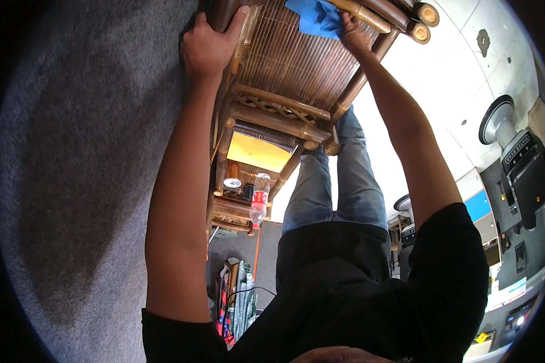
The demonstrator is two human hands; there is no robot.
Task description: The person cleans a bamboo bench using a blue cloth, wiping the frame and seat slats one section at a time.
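At the top of the view stands a bamboo bench (284,60) with a brown slatted seat and thick round poles. My left hand (211,47) is closed round a dark brown pole on its left side, beside the grey wall. My right hand (355,35) is at the far right part of the seat, its fingers closed on a blue cloth (315,19). The cloth lies crumpled against a pale bamboo rail (364,14). Part of the cloth is cut off by the top edge of the picture.
Nearer my legs, a small bamboo table (224,151) bears a yellow sheet (260,152), a clear bottle (259,199) with a red label and a round tin (232,183). Rolled fabrics (239,296) stand lower left. Black swivel chairs (524,160) stand right on pale tiles.
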